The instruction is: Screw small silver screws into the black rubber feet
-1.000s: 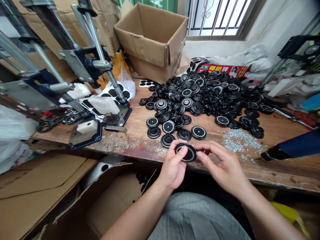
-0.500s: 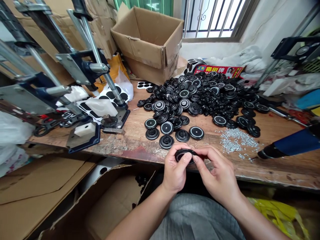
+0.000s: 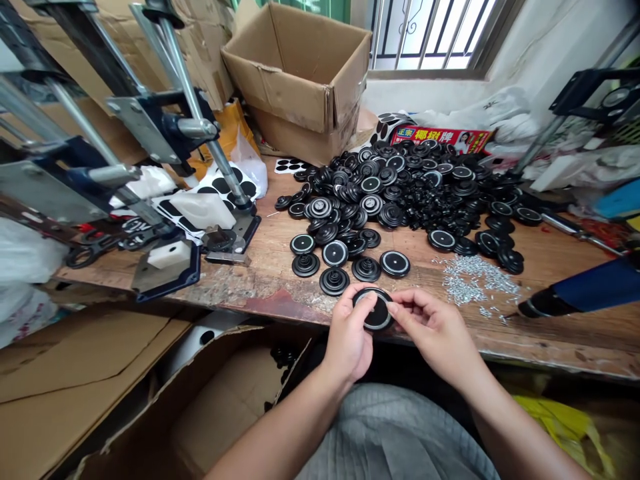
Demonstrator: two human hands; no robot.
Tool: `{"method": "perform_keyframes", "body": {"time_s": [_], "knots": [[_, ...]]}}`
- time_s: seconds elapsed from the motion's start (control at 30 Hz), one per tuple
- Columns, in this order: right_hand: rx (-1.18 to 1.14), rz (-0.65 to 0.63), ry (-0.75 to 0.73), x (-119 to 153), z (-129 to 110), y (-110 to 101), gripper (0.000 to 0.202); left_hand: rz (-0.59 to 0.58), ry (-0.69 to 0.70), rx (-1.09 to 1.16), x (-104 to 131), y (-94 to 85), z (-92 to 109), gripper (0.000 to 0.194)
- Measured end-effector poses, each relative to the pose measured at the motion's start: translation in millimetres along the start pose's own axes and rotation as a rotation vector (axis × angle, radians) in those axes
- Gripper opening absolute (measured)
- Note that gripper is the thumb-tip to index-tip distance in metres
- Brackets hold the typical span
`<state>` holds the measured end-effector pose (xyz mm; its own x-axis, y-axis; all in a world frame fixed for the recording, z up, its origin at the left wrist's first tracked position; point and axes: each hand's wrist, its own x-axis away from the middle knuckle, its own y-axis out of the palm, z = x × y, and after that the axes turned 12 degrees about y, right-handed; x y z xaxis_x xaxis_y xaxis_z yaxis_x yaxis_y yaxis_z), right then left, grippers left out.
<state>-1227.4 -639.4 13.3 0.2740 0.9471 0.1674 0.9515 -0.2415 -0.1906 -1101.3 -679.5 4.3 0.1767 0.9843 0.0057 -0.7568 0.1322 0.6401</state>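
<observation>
A round black disc (image 3: 381, 316) with a pale ring on its face is held over the table's front edge. My left hand (image 3: 350, 340) grips its left side, the thumb lying across the face and the fingers behind it. At the disc's right rim, my right hand (image 3: 440, 327) pinches with thumb and forefinger, its other fingers curled. Just beyond lie several similar discs, one with its ringed face up (image 3: 395, 263) and one with its stepped side up (image 3: 334, 281). A large heap of black discs and small black parts (image 3: 435, 210) spreads behind them.
Small silvery screws (image 3: 475, 280) lie to the right, beside a blue-and-black power driver (image 3: 575, 293). Hand presses (image 3: 190, 127) stand on the left. An open cardboard box (image 3: 295, 87) sits at the back; another open carton (image 3: 220, 407) is below the table edge.
The disc has been tilted so that its ringed face now shows more fully toward me. My right fingers have shifted slightly along its rim, and the view has moved a little.
</observation>
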Motion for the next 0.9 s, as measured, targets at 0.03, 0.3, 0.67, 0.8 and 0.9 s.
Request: {"method": "perform_keyframes", "body": {"time_s": [0.03,0.3,0.67,0.8,0.9], "knots": [[-0.033,-0.019,0.016,-0.1,-1.0,-0.3,0.04,0.011,-0.012,-0.003,-0.3,0.4,0.8,0.017],[-0.006,-0.028,-0.011,1.8,-2.9,-1.0,0.04,0.033,0.015,-0.047,0.0,3.6,2.2,0.022],[0.096,0.033,-0.034,0.4,6.5,9.4,0.035,-0.02,0.257,-0.283,-1.5,-0.9,-6.2,0.009],[0.016,-0.007,0.029,-10.1,13.7,10.9,0.041,0.046,0.182,-0.237,-6.6,0.7,-9.1,0.011],[-0.096,-0.134,0.159,-16.3,12.4,5.6,0.049,0.101,0.06,-0.145,-10.5,0.9,-8.0,0.016]]}}
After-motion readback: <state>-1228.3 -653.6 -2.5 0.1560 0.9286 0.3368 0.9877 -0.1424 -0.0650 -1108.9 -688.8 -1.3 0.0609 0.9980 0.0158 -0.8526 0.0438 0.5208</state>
